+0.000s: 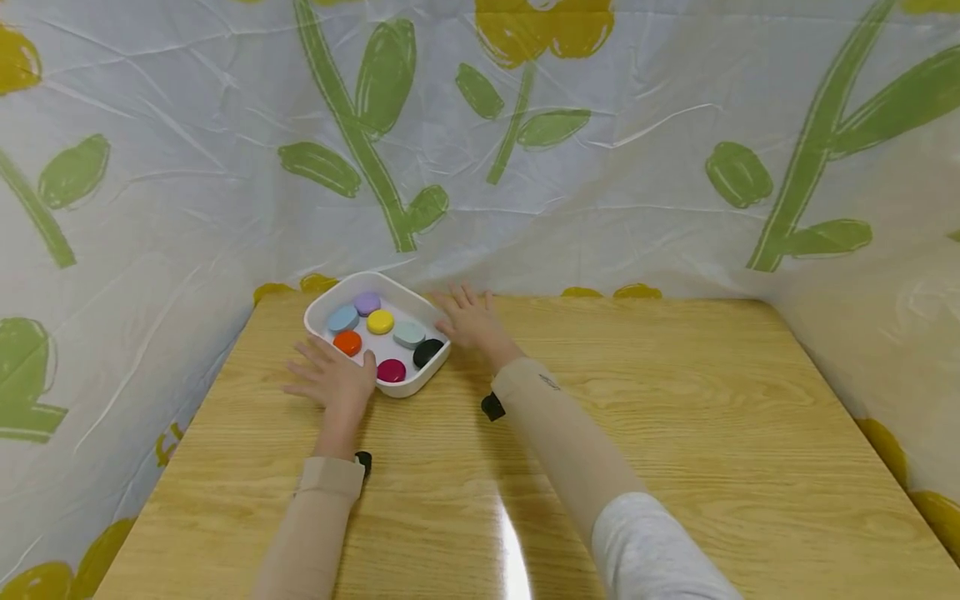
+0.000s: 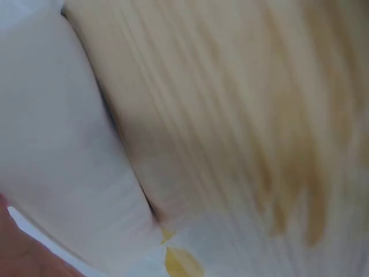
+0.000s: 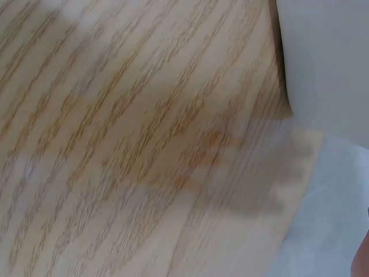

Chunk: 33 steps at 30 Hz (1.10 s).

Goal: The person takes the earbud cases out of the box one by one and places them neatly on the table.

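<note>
A white plastic tray [image 1: 367,282] with rounded corners sits at the far left of the table. Inside it lie several smooth round pieces, among them a yellow one [image 1: 380,322], an orange one [image 1: 347,342], a crimson one [image 1: 391,371] and a black one [image 1: 427,353]. My left hand [image 1: 337,379] is at the near left side, fingers spread and thumb at the rim. At the right side, my right hand [image 1: 474,323] has its fingers extended, fingertips by the rim. Both wrist views show the tray's outer wall [image 2: 52,133] [image 3: 331,63] up close, with only a bit of each hand.
The wood-grain table [image 1: 675,433] stretches to the right and toward me. A flower-print sheet [image 1: 637,192] hangs behind its back edge and along both sides. Small black devices [image 1: 492,407] are strapped at both wrists.
</note>
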Motion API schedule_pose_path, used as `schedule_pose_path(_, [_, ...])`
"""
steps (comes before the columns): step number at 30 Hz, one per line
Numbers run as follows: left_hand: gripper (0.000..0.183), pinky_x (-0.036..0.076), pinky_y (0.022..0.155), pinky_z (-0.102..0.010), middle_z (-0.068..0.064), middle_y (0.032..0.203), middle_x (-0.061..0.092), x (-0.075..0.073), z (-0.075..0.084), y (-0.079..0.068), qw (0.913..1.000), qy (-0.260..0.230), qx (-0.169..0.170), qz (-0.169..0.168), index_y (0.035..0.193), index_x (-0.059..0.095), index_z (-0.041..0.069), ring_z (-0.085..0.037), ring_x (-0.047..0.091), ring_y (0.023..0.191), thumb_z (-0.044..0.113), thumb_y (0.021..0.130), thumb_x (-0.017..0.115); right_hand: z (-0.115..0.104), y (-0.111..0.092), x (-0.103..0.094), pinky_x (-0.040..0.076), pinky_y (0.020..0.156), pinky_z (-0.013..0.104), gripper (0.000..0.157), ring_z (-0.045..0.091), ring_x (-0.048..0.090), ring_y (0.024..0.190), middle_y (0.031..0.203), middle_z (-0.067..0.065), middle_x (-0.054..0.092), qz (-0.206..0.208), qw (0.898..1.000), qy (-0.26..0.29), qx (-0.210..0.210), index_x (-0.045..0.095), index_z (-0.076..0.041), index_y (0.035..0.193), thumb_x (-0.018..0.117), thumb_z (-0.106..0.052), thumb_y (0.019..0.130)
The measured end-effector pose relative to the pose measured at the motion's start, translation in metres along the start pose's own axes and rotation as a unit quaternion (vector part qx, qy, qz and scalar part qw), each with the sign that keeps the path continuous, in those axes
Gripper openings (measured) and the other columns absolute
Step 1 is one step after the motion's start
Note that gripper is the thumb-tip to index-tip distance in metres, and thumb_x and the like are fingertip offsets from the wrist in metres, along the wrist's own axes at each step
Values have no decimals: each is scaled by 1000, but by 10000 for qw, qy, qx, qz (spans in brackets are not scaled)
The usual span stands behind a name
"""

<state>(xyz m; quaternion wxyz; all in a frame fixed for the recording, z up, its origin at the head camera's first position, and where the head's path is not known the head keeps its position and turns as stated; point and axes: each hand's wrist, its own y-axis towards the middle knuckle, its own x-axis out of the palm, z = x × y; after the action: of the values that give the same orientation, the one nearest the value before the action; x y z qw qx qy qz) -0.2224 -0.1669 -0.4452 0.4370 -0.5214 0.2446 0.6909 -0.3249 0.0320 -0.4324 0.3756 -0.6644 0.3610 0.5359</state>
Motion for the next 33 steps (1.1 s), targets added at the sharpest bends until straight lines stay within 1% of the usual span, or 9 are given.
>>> schedule_pose_path(3, [94, -6, 96, -72, -29, 146, -17, 3, 2, -1, 9998, -146, -2, -125, 140, -19, -4, -57, -12, 129, 52, 88, 36, 0, 1, 1, -1, 108, 57, 56, 27, -2, 140, 154, 6, 5, -141, 9998, -111, 36, 9, -34, 147, 26, -50, 96])
schedule_pose_path(6, [93, -8, 96, -71, -28, 145, -21, 5, 2, -1, 9995, -209, -21, -244, 139, -21, -3, -56, -14, 128, 48, 88, 37, -1, 1, 1, -5, 107, 57, 55, 28, -3, 140, 154, 5, 2, -260, 9996, -111, 67, 7, -35, 147, 25, -48, 96])
schedule_pose_path(11, [91, -14, 95, -70, -26, 144, -27, 4, 3, -1, 9986, -333, -75, -410, 139, -23, -3, -56, -18, 128, 34, 85, 40, -2, -2, -1, -7, 107, 56, 53, 28, -6, 140, 154, 6, -1, -459, 9987, -221, 62, 3, -36, 147, 22, -44, 98])
schedule_pose_path(14, [91, -15, 94, -70, -26, 144, -26, 3, 3, -1, 9982, -401, -76, -447, 139, -22, -2, -55, -19, 127, 29, 82, 41, -2, -4, -2, -7, 107, 56, 53, 27, -6, 140, 154, 6, -1, -484, 9984, -282, 44, 1, -35, 147, 21, -42, 98])
schedule_pose_path(17, [91, -16, 94, -69, -26, 144, -26, 3, 2, 0, 9977, -431, -7, -517, 140, -21, -2, -55, -20, 127, 27, 82, 43, 0, -7, -1, -8, 107, 55, 54, 28, -6, 140, 154, 6, 0, -458, 9985, -309, 20, 2, -34, 147, 21, -40, 98])
schedule_pose_path(20, [90, -16, 94, -69, -28, 144, -25, 3, -2, 2, 9976, -312, 176, -587, 140, -20, -2, -56, -19, 127, 28, 83, 43, 2, -12, 4, -11, 107, 55, 55, 28, -7, 140, 154, 7, 0, -346, 9987, -381, -48, 2, -33, 147, 22, -42, 97])
schedule_pose_path(23, [88, -15, 94, -70, -29, 144, -23, 2, -8, 4, 9973, -33, 416, -597, 140, -19, -3, -57, -17, 127, 31, 85, 41, 2, -17, 9, -14, 106, 54, 58, 28, -10, 140, 154, 7, -2, -175, 9986, -472, -150, 2, -33, 147, 23, -45, 95])
schedule_pose_path(27, [86, -14, 94, -70, -30, 144, -21, -2, -17, 5, 9943, 359, 780, -626, 141, -16, -3, -57, -15, 127, 34, 87, 39, -1, -27, 16, -13, 106, 55, 63, 28, -9, 139, 154, 7, -3, 70, 9980, -605, -181, 6, -29, 148, 28, -47, 92])
schedule_pose_path(33, [85, -13, 96, -69, -30, 146, -17, -6, -30, 9, 9859, 544, 1410, -714, 143, -10, -4, -55, -12, 129, 31, 84, 41, -15, -50, 26, -9, 107, 55, 66, 27, -8, 140, 154, 7, -3, 283, 9969, -723, 106, 8, -26, 148, 31, -48, 92])
